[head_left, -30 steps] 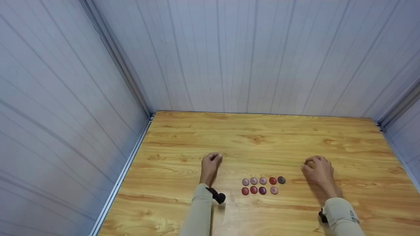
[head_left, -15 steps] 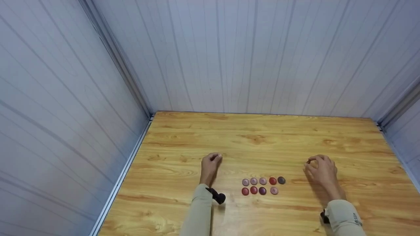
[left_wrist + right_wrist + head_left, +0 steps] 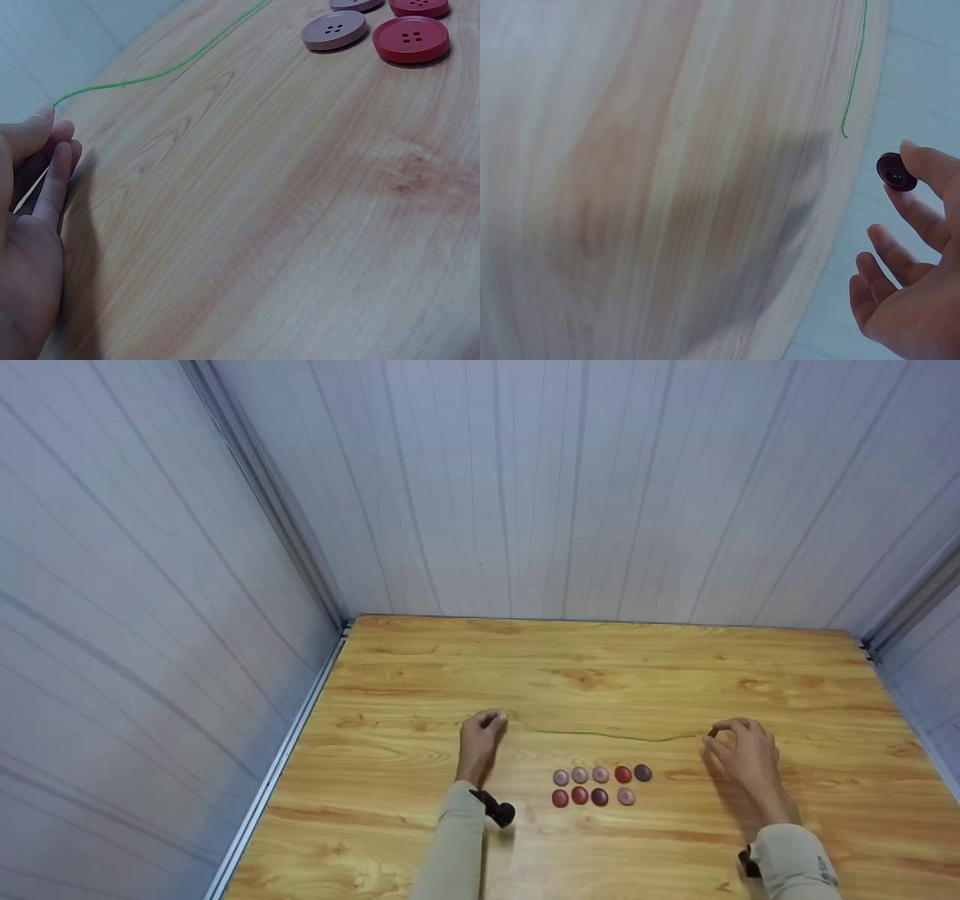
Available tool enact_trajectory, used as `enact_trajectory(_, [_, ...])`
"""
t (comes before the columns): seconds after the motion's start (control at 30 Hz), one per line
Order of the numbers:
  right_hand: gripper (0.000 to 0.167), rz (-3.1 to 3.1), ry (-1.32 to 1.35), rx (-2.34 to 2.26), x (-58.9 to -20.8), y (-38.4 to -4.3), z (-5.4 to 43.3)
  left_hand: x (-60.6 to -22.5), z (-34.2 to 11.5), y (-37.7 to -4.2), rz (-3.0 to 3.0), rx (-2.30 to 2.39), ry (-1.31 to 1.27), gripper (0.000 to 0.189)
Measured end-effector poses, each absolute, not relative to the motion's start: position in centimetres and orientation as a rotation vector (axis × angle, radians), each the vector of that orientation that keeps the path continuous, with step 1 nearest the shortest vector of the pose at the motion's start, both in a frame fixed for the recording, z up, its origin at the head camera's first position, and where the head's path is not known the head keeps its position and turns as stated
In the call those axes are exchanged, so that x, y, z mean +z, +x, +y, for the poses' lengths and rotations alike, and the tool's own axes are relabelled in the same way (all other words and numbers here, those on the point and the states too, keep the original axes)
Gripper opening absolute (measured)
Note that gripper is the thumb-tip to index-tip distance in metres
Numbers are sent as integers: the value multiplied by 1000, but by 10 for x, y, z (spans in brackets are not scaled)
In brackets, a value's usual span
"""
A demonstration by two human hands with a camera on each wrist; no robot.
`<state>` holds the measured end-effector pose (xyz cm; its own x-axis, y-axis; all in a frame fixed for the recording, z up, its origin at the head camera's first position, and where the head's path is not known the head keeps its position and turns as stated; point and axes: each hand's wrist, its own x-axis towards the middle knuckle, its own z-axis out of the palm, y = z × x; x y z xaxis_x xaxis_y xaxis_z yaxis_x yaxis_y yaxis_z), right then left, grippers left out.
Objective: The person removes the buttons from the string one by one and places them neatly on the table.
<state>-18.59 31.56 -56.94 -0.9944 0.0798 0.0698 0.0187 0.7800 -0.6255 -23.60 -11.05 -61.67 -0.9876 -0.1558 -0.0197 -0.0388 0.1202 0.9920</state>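
My left hand [image 3: 480, 739] pinches one end of a thin green string [image 3: 600, 734] between thumb and fingertips, low over the table. From there the string runs in a loose curve toward the right. Between the thumb and index finger of my right hand [image 3: 742, 754] is a dark round button [image 3: 892, 169]; the other fingers are loosely bent. In the right wrist view the free end of the string [image 3: 853, 90] lies a short way from that button. Two rows of buttons, mauve [image 3: 601, 774], red [image 3: 623, 774] and dark [image 3: 643, 772], lie flat between the hands.
The wood-grain table [image 3: 585, 675] meets pale panelled walls [image 3: 540, 510] at the back and sides. A black wrist camera [image 3: 501, 811] sticks out from the left sleeve [image 3: 454, 840], close over the tabletop.
My right hand has shifted a little to the right, and the button it pinches shows more. The green string now stands out plainly between the hands. My left hand has stayed put.
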Motion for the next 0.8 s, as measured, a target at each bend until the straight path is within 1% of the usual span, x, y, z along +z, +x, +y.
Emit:
enact_trajectory(0.2, [42,-2906,-21,1058,-571,-179,303,-616,-110,-235,-2273,-2039,204,20])
enact_trajectory(0.5, [31,-2929,172,1046,-571,-161,274,-617,-110,-235,-2289,-2027,209,19])
enact_trajectory(0.8, [27,-2942,311,1072,-579,-148,258,-611,-110,-232,-2338,-1973,189,21])
